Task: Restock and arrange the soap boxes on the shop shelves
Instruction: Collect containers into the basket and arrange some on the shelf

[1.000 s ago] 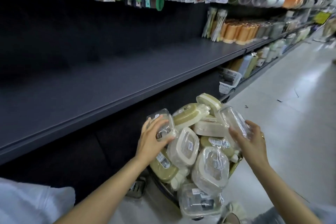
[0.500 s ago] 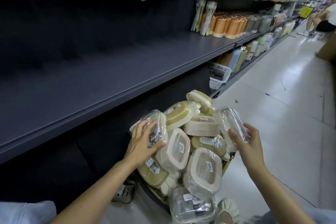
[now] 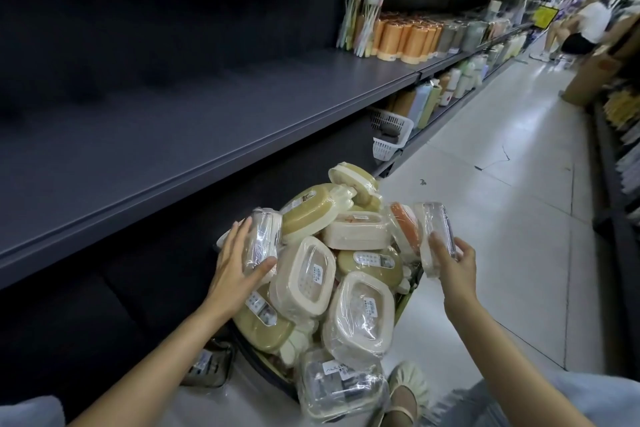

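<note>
Where soap boxes (image 3: pixel 332 274) heap, container hidden

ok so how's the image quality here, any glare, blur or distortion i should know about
Head view: wide-angle bending curves the dark shelf edge and the aisle floor; the shelf back is deep in shadow; shrink-wrap on the soap boxes gives glare, as on the box in the right hand; the left hand is sharp; far mugs and the seated person are soft.
</note>
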